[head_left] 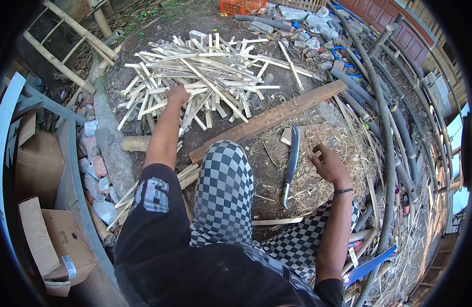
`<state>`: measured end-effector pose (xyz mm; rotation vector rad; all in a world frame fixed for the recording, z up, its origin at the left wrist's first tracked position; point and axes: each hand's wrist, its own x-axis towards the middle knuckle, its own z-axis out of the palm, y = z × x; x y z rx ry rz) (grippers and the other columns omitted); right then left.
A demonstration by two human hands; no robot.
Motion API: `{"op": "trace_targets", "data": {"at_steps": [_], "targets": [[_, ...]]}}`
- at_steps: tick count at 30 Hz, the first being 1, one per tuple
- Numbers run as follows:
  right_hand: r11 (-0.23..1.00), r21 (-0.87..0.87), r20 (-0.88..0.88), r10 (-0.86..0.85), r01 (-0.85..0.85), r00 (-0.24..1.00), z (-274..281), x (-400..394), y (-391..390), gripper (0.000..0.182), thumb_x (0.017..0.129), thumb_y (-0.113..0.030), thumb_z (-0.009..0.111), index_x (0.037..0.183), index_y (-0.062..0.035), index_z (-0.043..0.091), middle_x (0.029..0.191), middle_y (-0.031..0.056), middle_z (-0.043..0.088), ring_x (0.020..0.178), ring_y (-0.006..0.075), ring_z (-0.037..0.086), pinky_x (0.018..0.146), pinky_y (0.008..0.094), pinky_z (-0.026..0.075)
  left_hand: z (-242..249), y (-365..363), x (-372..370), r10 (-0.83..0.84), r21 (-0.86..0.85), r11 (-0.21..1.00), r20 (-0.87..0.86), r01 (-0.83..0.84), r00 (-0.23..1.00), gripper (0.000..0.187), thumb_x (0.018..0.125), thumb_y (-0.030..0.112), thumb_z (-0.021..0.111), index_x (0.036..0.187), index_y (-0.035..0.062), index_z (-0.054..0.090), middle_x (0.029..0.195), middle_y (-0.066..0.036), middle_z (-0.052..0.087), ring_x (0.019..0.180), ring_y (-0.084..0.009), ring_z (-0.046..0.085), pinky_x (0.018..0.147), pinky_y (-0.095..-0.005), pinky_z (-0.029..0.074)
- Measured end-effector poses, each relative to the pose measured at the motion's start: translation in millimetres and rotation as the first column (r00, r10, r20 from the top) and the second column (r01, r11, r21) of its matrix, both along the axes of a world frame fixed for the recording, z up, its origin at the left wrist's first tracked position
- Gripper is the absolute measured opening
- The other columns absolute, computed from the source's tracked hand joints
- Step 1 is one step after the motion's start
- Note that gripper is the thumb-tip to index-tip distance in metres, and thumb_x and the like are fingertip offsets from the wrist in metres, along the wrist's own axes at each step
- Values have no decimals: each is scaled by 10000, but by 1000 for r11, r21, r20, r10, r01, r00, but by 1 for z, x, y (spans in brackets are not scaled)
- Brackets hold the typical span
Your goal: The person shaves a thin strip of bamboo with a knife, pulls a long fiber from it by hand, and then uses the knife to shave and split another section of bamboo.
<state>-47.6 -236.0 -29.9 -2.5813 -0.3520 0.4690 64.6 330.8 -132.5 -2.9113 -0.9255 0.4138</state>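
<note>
A large heap of split bamboo strips lies on the dirt in front of me. My left hand reaches to the near left side of this heap, its fingers bent around a strip there; their tips are partly hidden. My right hand hovers over curly bamboo shavings, fingers loosely bent and apart, with nothing visible in them. Just left of it, a machete with a dark blade rests on the ground, handle toward me. A long wooden plank runs diagonally between the heap and the shavings.
Bamboo poles and rubble line the right side. A blue-bladed saw lies at lower right. On the left are cardboard boxes, a blue-grey frame, bricks and a bamboo ladder. An orange crate stands behind.
</note>
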Motion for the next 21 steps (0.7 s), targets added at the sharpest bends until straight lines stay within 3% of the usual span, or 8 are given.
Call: {"op": "trace_targets", "data": {"at_steps": [4, 5, 8, 12, 15, 16, 18, 21], "targets": [[999, -34, 72, 39, -36, 997, -6, 2, -3, 354, 941, -321, 622, 1122, -18, 592, 881, 242, 679, 858, 366, 677, 766, 453, 521, -6, 5, -4, -124, 178, 978, 86, 107, 989, 707, 846, 463, 706, 1422, 137, 457, 1504, -141, 398, 1407, -296, 341, 1135, -531, 272], [998, -49, 62, 31, -28, 998, -6, 1, -2, 354, 943, -325, 619, 1124, -22, 593, 892, 246, 679, 871, 366, 677, 774, 456, 520, -7, 9, -5, -135, 108, 987, 165, 118, 977, 643, 818, 437, 746, 1332, 122, 523, 1383, -147, 533, 1331, -313, 447, 1095, -538, 327], [999, -24, 57, 50, -49, 997, -8, 0, 0, 357, 945, -327, 613, 1139, -28, 594, 897, 248, 684, 880, 371, 678, 779, 454, 519, 7, 16, -11, -158, -27, 986, 146, 164, 977, 499, 810, 376, 760, 1199, 114, 592, 1205, -158, 642, 1191, -344, 564, 1026, -537, 393], [999, -38, -21, 0, -1, 1000, 7, -2, 8, 371, 920, -299, 620, 1145, -6, 588, 952, 288, 672, 968, 437, 646, 864, 489, 497, 19, 15, -23, -297, 45, 954, 299, 297, 907, 313, 810, 289, 751, 1042, 105, 649, 1055, -163, 677, 1046, -369, 623, 965, -531, 435], [999, -26, -7, 21, -21, 1000, 7, -4, 9, 372, 920, -294, 620, 1153, -5, 590, 990, 286, 672, 994, 432, 641, 874, 485, 497, 36, 15, -29, -459, 216, 888, 458, 405, 761, 170, 813, 208, 712, 949, 107, 699, 1014, -147, 662, 1086, -330, 594, 930, -485, 457], [999, -29, 1, 29, -29, 1000, 7, -5, 10, 374, 920, -296, 621, 1153, -5, 590, 1004, 285, 670, 1002, 430, 640, 878, 483, 496, 48, 15, -31, -462, 218, 887, 458, 407, 760, 170, 813, 208, 712, 949, 107, 699, 1014, -147, 662, 1086, -330, 594, 930, -485, 457], [999, -32, 13, 33, -33, 999, 7, -6, 9, 375, 920, -297, 622, 1154, -5, 590, 1019, 285, 669, 1010, 428, 638, 882, 482, 494, 81, 17, -32, -562, 442, 807, 369, 392, 740, 188, 823, 201, 695, 995, 127, 713, 1037, -137, 663, 1111, -295, 584, 931, -461, 457], [998, -40, 8, 44, -44, 999, 3, -7, 6, 385, 920, -304, 624, 1157, -3, 590, 1029, 282, 669, 1014, 427, 636, 888, 480, 494, 137, 33, -37, -534, 494, 801, 337, 337, 776, 199, 805, 198, 703, 986, 115, 695, 1028, -139, 659, 1090, -313, 590, 923, -510, 431]]}}
